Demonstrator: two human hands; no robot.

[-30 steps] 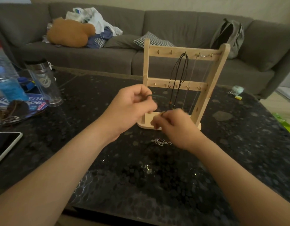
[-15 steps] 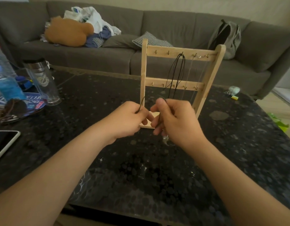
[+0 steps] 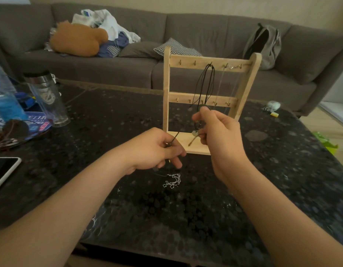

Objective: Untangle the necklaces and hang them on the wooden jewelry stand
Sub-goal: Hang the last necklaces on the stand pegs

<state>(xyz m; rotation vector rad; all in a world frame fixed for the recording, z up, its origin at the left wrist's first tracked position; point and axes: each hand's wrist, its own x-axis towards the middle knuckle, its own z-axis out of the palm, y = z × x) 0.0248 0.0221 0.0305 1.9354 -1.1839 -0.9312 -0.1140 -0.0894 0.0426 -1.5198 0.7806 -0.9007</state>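
Note:
The wooden jewelry stand (image 3: 247, 81) rises on the dark speckled table (image 3: 282, 170), straight ahead. A black cord necklace (image 3: 206, 81) hangs from a top hook, and thin pale chains (image 3: 222, 83) hang to its right. My left hand (image 3: 155, 149) pinches one end of a dark cord necklace (image 3: 175, 137) just before the stand's base. My right hand (image 3: 219, 133) is raised higher, gripping the other part of that cord with a small pale pendant at the fingers. A silver chain (image 3: 172, 181) lies bunched on the table below my left hand.
A clear tumbler (image 3: 47, 99), a blue bottle (image 3: 4, 101) and a pile of cords (image 3: 12, 133) stand at the left, with a phone (image 3: 3, 170) near the left edge. A small pale item (image 3: 273, 106) sits far right. A grey sofa (image 3: 205, 31) runs behind.
My hands have moved apart: the right one rose toward the stand's lower bar with the cord, the left dropped lower. The silver chain on the table is in view again.

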